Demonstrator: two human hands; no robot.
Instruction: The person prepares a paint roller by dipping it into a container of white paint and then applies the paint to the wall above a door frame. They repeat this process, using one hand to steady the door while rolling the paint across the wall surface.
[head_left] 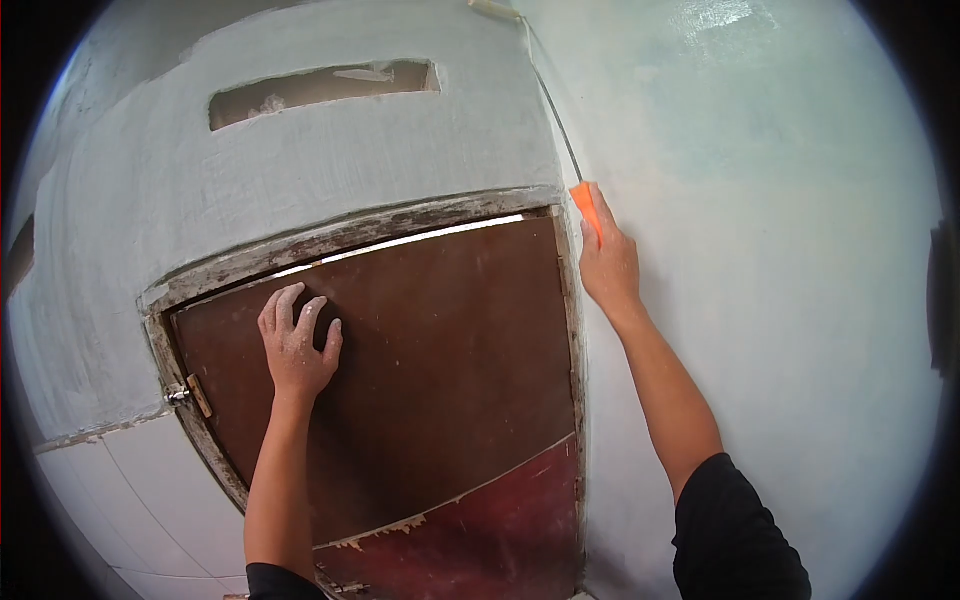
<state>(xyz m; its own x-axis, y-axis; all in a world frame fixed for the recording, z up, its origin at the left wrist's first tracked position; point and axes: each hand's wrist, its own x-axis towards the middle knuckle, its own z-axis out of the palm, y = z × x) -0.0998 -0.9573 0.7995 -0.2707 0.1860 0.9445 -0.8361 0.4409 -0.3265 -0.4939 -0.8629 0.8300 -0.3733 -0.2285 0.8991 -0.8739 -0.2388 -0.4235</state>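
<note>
My right hand (611, 258) is wrapped round the orange handle of a paint roller (586, 207). Its thin metal rod runs up along the corner between the two walls. At the top edge of the view, the small pale roller head (495, 9) lies against the upper wall. In front of the brown door (450, 330), my left hand (298, 345) is raised with fingers apart and bent, holding nothing. White specks of paint or dust cover its fingers.
A worn wooden frame (350, 225) surrounds the door, with a latch (178, 394) on its left side. Above it, the grey-white wall (300, 165) has a long slot opening (325, 93). The right wall (780, 300) is pale green-white. White tiles (150, 490) cover the lower left.
</note>
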